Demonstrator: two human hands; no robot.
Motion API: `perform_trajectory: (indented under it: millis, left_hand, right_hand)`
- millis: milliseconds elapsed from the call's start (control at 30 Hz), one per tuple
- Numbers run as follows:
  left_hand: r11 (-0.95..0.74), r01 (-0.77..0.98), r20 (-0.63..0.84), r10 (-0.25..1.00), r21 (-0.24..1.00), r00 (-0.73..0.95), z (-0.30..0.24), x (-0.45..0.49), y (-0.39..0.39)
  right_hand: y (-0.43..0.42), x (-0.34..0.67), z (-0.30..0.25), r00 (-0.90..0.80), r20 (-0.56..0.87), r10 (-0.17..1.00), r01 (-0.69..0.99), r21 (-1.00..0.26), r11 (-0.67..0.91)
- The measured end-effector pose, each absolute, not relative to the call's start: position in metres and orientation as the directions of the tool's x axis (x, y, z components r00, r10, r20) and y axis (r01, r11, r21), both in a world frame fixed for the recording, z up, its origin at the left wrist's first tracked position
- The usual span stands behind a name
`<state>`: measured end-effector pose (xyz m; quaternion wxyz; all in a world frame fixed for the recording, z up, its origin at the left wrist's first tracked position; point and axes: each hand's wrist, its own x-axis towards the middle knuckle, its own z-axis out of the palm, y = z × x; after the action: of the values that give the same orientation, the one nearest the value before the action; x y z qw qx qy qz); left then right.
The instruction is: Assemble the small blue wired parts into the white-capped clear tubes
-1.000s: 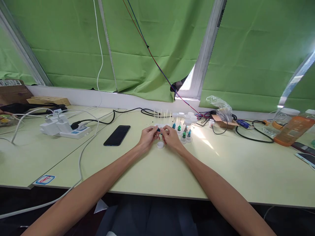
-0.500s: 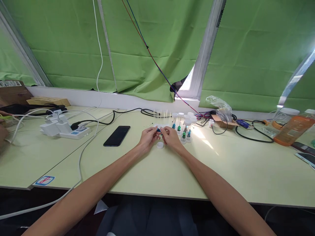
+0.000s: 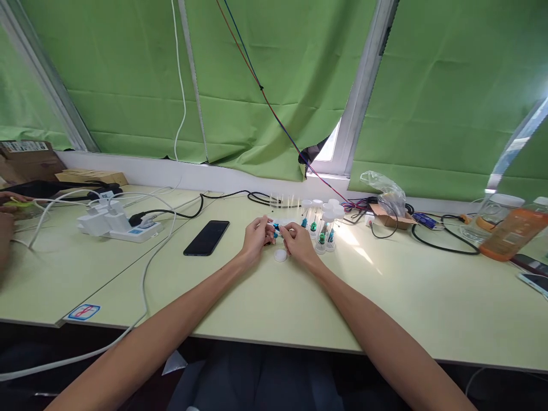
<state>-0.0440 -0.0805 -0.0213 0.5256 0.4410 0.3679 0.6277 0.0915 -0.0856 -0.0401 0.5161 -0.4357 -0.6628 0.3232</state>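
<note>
Blue part [image 3: 276,227]: small, pinched between the two hands over the middle of the table [image 3: 240,308]; its exact shape is too small to tell.
Left hand [image 3: 256,237]: fingers curled inward, thumb and fingertips brought together on the blue part from its left side.
Right hand [image 3: 299,242]: thumb and forefinger drawn to a narrow pinch at the right side of the same part, hardly any gap between the tips.
White cap [image 3: 280,255]: round, lying on the table just in front of the hands, touched by neither.
Capped vials [image 3: 327,229]: a cluster just right of the right hand, clear-walled and white-topped, upright, with green and blue pieces inside.
Clear tubes [image 3: 272,201]: a thin upright row behind the hands, too faint to make out fully.
Black phone [image 3: 207,238]: flat, left of the left hand.
Power strip [image 3: 134,231]: white, farther left, with adapters and a black plug in it.
Orange bottle [image 3: 511,233]: tilted, near the right edge, beside a clear jar [image 3: 492,217] with a white lid.
Co-worker: a hand [image 3: 6,208] at the left edge, well apart from the person's own.
Green curtain [image 3: 257,125]: hanging behind the table.
</note>
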Motion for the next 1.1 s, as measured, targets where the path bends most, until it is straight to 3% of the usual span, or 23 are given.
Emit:
perform_trajectory:
  millis: [233,467,633,833,1100]
  left_hand:
    - [-0.255,-0.267,0.214,0.961,0.929,-0.174,-0.019,-0.049,-0.075]
    - [-0.331,-0.175,0.302,0.937,0.927,-0.173,-0.018,-0.052,-0.074]
    - [-0.427,0.041,0.428,0.903,0.903,-0.038,-0.020,-0.056,-0.072]
    - [-0.505,0.345,0.493,0.860,0.791,0.128,-0.022,-0.054,-0.079]
    - [-0.580,0.366,0.533,0.814,0.727,0.232,-0.024,-0.052,-0.083]
  right_hand:
    - [-0.086,0.092,-0.040,-0.133,0.388,0.912,0.266,-0.872,0.410]
    - [-0.085,0.092,-0.043,-0.183,0.376,0.909,0.291,-0.862,0.415]
    - [-0.085,0.094,-0.041,-0.086,0.407,0.909,0.319,-0.853,0.412]
    - [-0.081,0.098,-0.043,-0.029,0.500,0.865,0.461,-0.761,0.456]
    - [-0.077,0.101,-0.043,-0.019,0.544,0.839,0.580,-0.677,0.453]
